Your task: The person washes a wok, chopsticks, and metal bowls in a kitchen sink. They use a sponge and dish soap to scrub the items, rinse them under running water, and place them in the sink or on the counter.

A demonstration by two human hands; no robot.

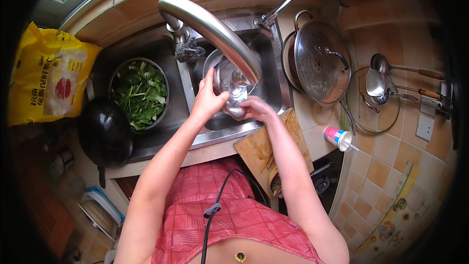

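My left hand (pixel 209 101) grips the left side of a shiny metal bowl (pixel 239 95) in the right basin (pixel 265 49) of a stainless steel sink. My right hand (pixel 256 108), slightly blurred, holds the bowl's lower right edge. Water runs into the bowl beneath the thick curved faucet (pixel 216 29), which hides part of it. Behind my left fingers a second round metal rim (pixel 209 60) shows; whether it is a separate vessel I cannot tell. In the left basin stands a metal pot (pixel 168 93) of leafy greens (pixel 143 93) in water.
A dark scouring pad (pixel 189 50) hangs by the faucet base. An upturned black wok (pixel 105 132) and a yellow bag (pixel 51 75) lie left. On the right are a lidded pan (pixel 320 62), a wooden cutting board (pixel 256 150), a paper cup (pixel 335 137) and hanging ladles (pixel 381 64).
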